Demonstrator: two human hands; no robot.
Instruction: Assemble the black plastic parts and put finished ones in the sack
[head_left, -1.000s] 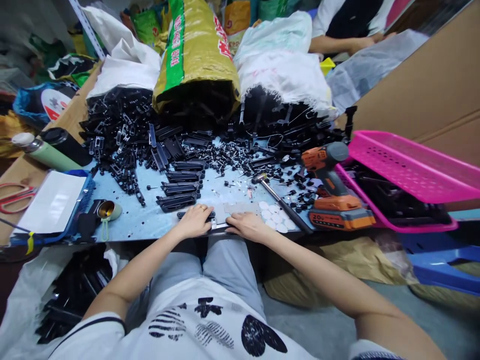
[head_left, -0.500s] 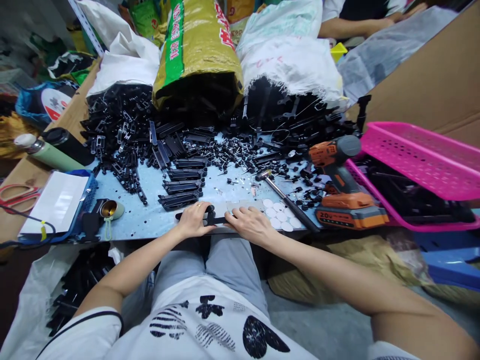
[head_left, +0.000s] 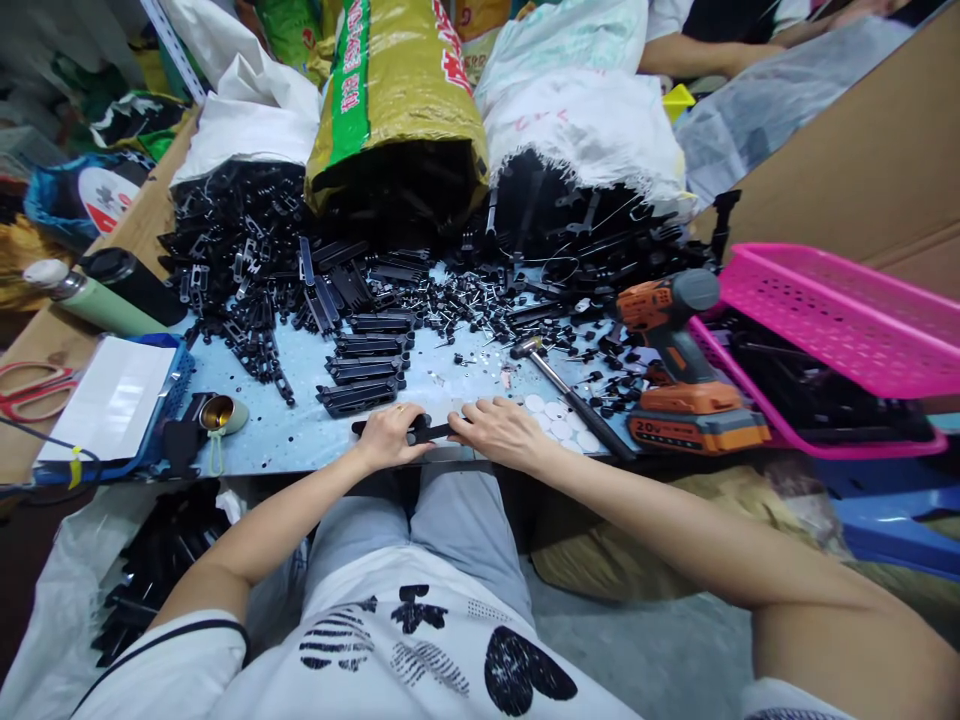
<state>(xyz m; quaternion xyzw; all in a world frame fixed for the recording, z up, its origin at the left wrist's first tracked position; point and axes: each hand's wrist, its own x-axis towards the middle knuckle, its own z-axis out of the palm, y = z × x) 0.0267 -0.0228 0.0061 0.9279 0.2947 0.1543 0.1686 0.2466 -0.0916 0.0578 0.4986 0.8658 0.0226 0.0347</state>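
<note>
At the front edge of the blue work table, my left hand point(head_left: 391, 437) is closed round a black plastic part point(head_left: 431, 434), whose knob end shows by the thumb. My right hand point(head_left: 499, 432) pinches the other end of this part, its fingers curled over it. Just behind my left hand, several long black brackets point(head_left: 366, 367) lie in a stacked row. White round discs point(head_left: 559, 420) lie right of my right hand. A hammer point(head_left: 570, 395) rests beyond them, handle toward me.
An orange cordless drill point(head_left: 679, 365) stands right, beside a pink basket point(head_left: 832, 320) of black parts. Loose black screws or knobs point(head_left: 480, 305) and black clips point(head_left: 240, 260) spread across the back, before open sacks point(head_left: 405, 90). A cup point(head_left: 223, 415) and bottle point(head_left: 94, 300) are left. A co-worker's arm point(head_left: 705, 55) shows behind.
My right hand has shifted slightly left and up along the black part. The left hand stays nearly in place; the view has moved a little.
</note>
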